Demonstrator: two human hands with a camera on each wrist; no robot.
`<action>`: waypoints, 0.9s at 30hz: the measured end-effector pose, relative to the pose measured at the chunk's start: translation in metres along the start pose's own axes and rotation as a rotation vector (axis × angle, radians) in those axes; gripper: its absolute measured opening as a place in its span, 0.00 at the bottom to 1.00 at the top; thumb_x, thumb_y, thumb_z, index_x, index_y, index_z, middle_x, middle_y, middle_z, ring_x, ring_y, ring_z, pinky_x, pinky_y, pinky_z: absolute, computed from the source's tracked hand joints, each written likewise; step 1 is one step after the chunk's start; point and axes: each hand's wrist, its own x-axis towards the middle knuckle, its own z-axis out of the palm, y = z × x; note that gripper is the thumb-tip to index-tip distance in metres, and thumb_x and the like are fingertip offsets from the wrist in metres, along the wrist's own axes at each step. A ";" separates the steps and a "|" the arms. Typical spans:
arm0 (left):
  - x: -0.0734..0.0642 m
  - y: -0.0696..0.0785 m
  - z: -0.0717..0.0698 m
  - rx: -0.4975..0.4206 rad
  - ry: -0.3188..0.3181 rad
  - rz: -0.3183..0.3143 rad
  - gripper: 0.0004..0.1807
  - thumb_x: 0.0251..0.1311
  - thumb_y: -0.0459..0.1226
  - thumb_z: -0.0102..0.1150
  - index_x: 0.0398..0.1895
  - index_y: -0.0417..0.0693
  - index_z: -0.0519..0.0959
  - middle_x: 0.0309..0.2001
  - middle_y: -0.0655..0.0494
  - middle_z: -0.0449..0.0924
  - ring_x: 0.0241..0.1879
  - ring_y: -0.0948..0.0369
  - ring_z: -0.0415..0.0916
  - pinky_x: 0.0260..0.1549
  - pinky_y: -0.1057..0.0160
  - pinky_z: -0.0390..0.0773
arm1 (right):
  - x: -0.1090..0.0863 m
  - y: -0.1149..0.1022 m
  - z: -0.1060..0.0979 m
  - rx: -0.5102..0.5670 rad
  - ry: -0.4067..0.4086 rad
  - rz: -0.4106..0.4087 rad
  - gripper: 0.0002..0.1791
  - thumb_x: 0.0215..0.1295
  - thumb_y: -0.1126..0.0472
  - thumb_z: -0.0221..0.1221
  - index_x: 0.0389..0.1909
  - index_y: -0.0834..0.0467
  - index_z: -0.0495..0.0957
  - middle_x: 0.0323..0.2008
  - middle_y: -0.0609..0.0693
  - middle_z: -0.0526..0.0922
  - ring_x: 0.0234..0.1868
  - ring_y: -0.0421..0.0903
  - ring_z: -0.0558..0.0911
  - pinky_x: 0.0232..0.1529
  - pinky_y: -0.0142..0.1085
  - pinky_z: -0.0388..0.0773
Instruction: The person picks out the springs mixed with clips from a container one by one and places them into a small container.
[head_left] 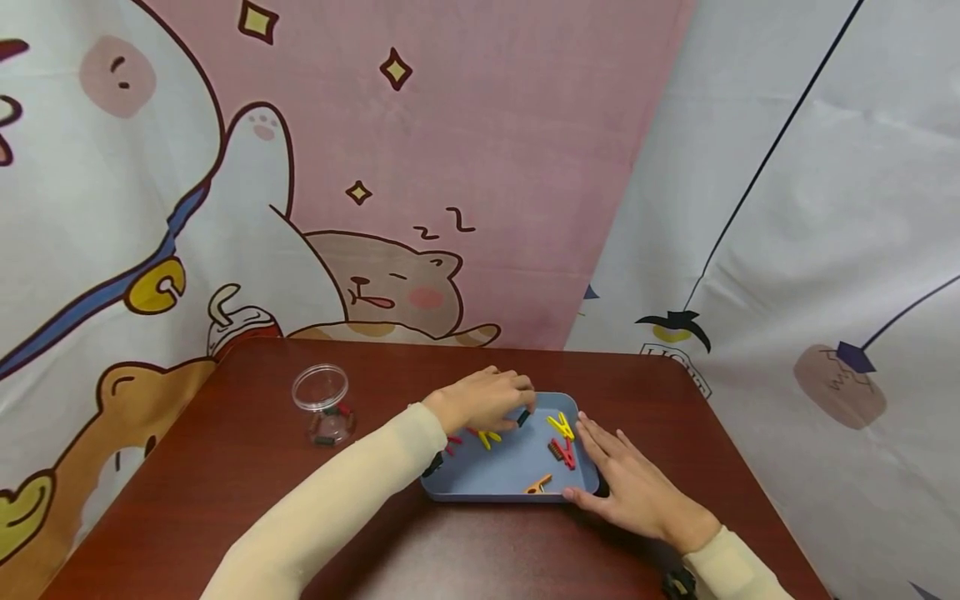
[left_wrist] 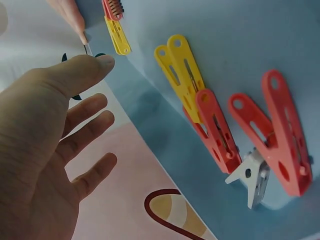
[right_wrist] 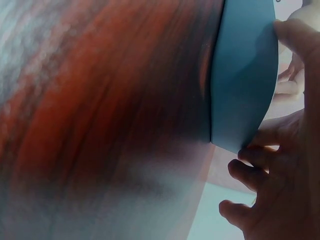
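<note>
My left hand (head_left: 483,402) reaches over the blue tray (head_left: 480,497). Its thumb and a finger pinch a small dark clip (head_left: 523,417); in the left wrist view the thumb covers most of it, and the other fingers are spread. Below that hand lie red and yellow clothespins (left_wrist: 189,75), another red clothespin (left_wrist: 286,135) and a grey-white clip (left_wrist: 253,174). On the tray's right side are a yellow clothespin (head_left: 561,426), a red one (head_left: 564,454), a brown clip (head_left: 556,450) and an orange clip (head_left: 537,485). My right hand (head_left: 637,483) rests against the tray's right side, fingers extended, thumb at the front corner.
A clear jar (head_left: 321,390) with several dark and reddish clips inside stands on the brown table (head_left: 247,467), left of the tray. Another dark piece (head_left: 432,465) sits at the tray's left edge, partly behind the left sleeve. Behind the table hangs a printed cloth (head_left: 480,150).
</note>
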 end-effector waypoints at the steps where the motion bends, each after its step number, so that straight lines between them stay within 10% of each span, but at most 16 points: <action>1: -0.002 0.000 -0.001 0.000 0.004 -0.001 0.22 0.80 0.51 0.76 0.71 0.65 0.86 0.74 0.62 0.84 0.72 0.60 0.82 0.73 0.52 0.84 | 0.000 0.000 0.000 -0.001 -0.001 0.001 0.65 0.76 0.15 0.59 0.93 0.60 0.61 0.95 0.58 0.59 0.93 0.64 0.67 0.88 0.76 0.61; 27: -0.053 0.010 0.003 -0.012 0.187 -0.095 0.20 0.77 0.50 0.78 0.67 0.63 0.87 0.68 0.64 0.88 0.67 0.59 0.86 0.71 0.49 0.84 | 0.002 -0.001 -0.001 0.012 -0.021 0.030 0.65 0.75 0.16 0.60 0.94 0.59 0.60 0.96 0.57 0.58 0.93 0.64 0.66 0.89 0.75 0.60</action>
